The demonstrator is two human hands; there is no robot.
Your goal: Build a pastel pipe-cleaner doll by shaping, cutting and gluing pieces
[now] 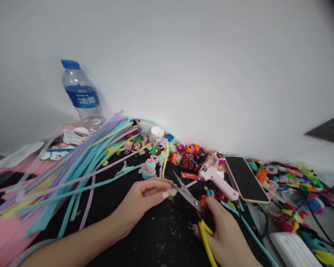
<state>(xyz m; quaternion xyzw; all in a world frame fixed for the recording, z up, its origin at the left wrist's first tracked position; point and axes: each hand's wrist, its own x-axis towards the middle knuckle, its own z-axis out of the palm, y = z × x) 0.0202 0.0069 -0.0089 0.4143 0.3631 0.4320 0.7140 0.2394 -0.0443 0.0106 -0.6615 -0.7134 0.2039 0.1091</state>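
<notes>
My right hand (225, 230) is wrapped round the yellow handles of a pair of scissors (187, 193). Their metal blades stand apart and point up and left. My left hand (149, 194) has its thumb and bent fingers close together at the blade tips; whatever they pinch is too small to make out. Just past those fingertips is a small pale yellow fuzzy piece (172, 191). Behind the left hand stands a small teal and pink pipe-cleaner figure (149, 168). A pale yellow pipe cleaner (165, 159) rises beside it.
A big bundle of pastel pipe cleaners (100, 159) lies at left, before a water bottle (82, 92). A pink glue gun (218, 178) and a phone (246, 178) lie at right. Colourful pieces, a paper cup (156, 134), cables and a white box (293, 248) surround the black work surface (156, 237).
</notes>
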